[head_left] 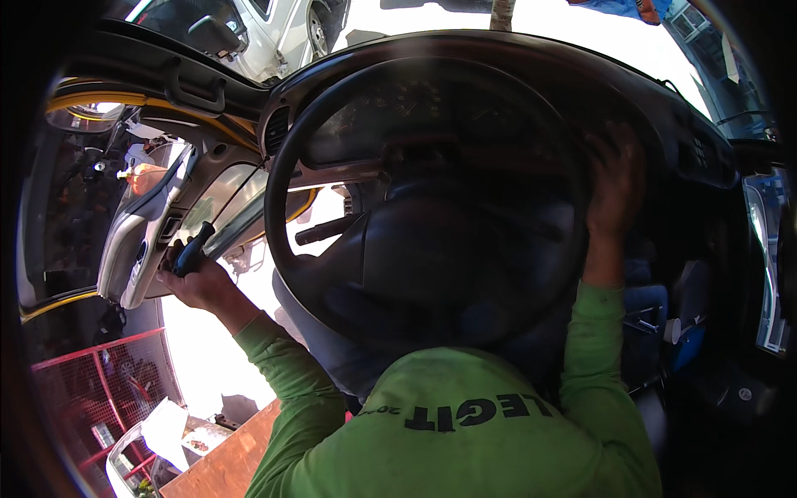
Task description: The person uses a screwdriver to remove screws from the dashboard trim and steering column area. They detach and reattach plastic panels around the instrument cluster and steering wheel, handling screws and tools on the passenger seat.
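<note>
I count two hands at work here, both belonging to one person in a green long-sleeved shirt (465,432), sitting behind a single steering wheel (281,195). Out to the left, the left hand (203,284) has its grip closed around the one screwdriver (193,251) I can see, its fingers curled about the dark blue handle. The thin shaft slants toward the far right, in front of the one grey door panel (158,228) at the left.

The right hand (616,178) is at the wheel's right side, fingers spread and stretched toward the far side; that grip is loose and I see nothing in it, though I can't tell how firmly it bears on the rim. One stalk (330,230) shows clearly left of the hub, and one instrument cluster (374,120) lies beyond the wheel. A single grab handle (195,93) sits far left. Outside stand one pale vehicle (286,33), far off, and a red mesh fence (108,378), near left.
</note>
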Demonstrator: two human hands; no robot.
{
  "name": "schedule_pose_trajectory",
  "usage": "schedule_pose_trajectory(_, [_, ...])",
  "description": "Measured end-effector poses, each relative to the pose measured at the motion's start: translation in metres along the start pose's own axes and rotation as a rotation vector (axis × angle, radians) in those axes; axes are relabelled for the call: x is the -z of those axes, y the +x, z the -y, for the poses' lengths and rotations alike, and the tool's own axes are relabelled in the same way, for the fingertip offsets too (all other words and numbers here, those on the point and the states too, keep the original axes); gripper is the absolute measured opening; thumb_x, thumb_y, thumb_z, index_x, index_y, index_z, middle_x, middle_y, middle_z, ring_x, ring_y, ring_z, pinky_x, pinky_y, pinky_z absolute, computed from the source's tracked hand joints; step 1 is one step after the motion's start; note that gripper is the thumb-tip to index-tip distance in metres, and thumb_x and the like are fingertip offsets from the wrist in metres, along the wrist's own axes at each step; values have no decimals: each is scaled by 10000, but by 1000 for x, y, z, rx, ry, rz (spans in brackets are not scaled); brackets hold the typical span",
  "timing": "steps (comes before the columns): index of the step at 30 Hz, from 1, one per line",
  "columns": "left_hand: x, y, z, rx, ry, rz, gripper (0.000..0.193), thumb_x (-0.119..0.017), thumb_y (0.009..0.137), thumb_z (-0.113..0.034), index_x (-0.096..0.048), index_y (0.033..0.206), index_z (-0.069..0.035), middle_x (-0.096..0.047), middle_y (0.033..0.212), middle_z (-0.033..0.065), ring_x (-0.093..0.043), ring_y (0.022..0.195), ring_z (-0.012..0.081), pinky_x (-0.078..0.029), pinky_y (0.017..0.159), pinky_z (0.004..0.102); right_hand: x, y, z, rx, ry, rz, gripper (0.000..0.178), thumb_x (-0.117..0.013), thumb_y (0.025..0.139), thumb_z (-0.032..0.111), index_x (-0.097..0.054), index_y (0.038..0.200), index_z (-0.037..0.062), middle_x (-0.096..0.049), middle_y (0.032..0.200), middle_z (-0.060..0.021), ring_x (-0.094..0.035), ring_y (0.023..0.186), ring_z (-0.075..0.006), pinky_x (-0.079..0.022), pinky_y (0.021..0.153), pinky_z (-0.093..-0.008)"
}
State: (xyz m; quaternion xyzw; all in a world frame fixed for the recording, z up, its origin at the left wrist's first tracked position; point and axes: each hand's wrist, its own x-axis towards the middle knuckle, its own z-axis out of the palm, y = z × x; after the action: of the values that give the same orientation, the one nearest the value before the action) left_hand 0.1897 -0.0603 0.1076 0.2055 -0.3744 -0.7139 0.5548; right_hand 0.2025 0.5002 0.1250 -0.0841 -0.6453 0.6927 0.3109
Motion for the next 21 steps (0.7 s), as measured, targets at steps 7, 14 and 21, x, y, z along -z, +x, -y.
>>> schedule_pose_trajectory(7, [32,83,7,181,-332,1047,430,-442,1089,-388,-457,765,-106,-466,752,65,-483,805,283,-422,978,482,-10,0,4,3,-52,69,525,-451,1117,320,-438,1515,-21,-550,1478,-203,-641,1223,-343,-508,1053,-456])
schedule_pose_trajectory(14, [-10,7,-1,-2,-18,195,284,-466,1079,-295,-580,979,-55,-617,1023,148,-610,1080,296,-454,1074,554,-1,-5,-2,68,-117,46,518,-479,1108,301,-443,1518,-14,-549,1491,-189,-648,1214,-326,-516,1046,-438])
schedule_pose_trajectory(21, [19,36,10,123,-256,581,339,-438,1058,-301,-490,795,-94,-521,763,117,-538,832,257,-455,937,475,-13,-6,4,116,-117,20,487,-549,1083,263,-501,1470,-29,-595,1429,-171,-667,1156,-278,-541,1001,-412])
